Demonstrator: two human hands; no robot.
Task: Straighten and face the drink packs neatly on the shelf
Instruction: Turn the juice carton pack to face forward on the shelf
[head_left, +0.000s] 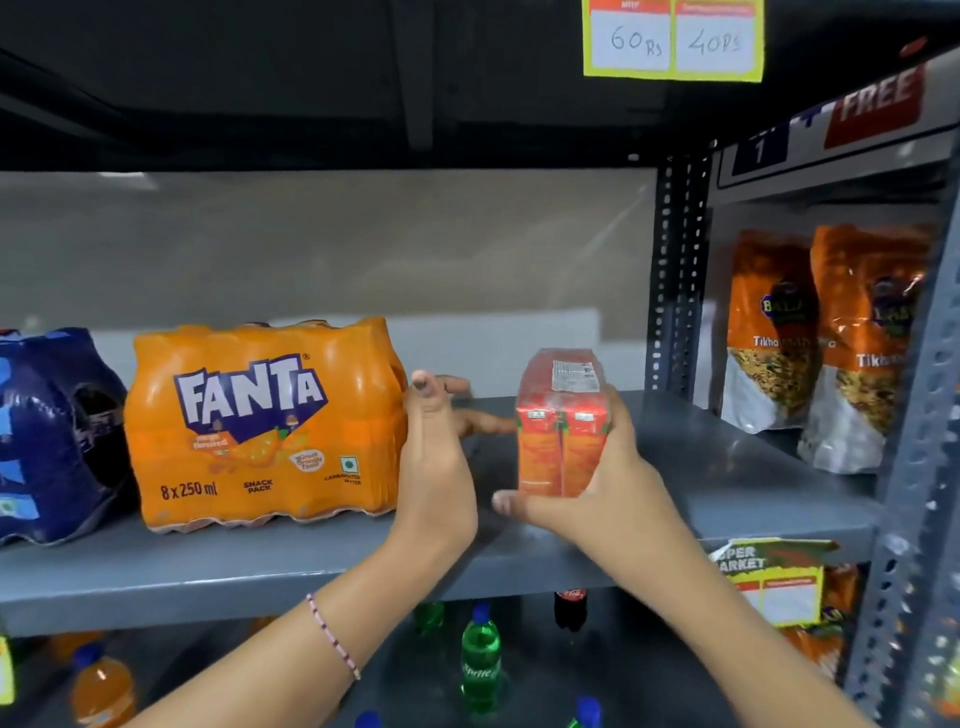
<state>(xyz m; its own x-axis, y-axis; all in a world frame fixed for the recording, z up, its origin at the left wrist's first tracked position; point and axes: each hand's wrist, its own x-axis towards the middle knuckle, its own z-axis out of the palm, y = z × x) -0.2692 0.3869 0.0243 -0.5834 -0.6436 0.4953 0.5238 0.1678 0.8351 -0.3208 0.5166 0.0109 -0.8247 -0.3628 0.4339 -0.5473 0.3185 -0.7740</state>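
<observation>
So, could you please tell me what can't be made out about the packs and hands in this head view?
- Blue pack: cut off by the left edge; its brand is unreadable.
- Juice carton pack: print too small and blurred; its bottom is hidden by the right hand.
- Fanta pack: right end covered by the left hand, so contact there is unclear.
- Price tags: top cut by the frame edge.
</observation>
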